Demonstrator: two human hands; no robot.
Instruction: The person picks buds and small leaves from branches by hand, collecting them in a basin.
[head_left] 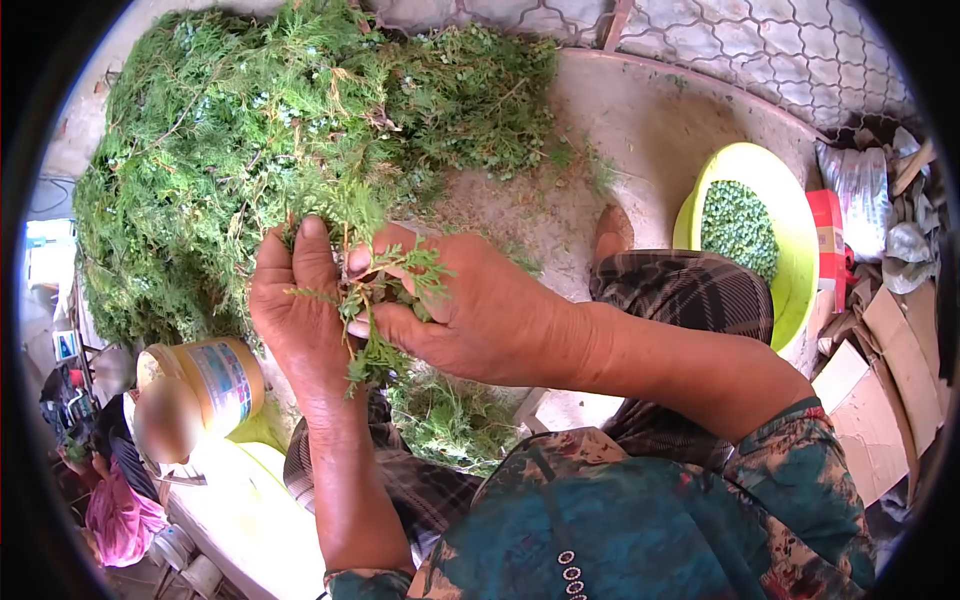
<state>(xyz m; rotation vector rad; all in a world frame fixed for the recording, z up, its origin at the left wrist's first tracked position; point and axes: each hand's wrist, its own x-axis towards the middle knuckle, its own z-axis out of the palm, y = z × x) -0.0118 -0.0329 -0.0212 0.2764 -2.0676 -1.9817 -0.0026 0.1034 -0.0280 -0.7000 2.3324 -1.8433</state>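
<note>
Both hands are raised over my lap around one leafy green sprig [375,275]. My left hand [300,280] has its fingers and thumb closed on the sprig's upper part. From the right, my right hand [460,300] pinches the sprig's side twigs between thumb and fingers; its fingertips are partly behind leaves. Behind the hands lies a large heap of green branches [220,130] with small pale berries. Right of my knee, a yellow-green basin [795,290] holds many small green berries [738,225].
A yellow bucket [245,385] lies tipped at the left. Cut greenery [455,415] is between my legs. A red box [826,235] and cardboard [870,400] stand at the right. Wire mesh [760,50] runs behind. Another person [125,500] is at the lower left.
</note>
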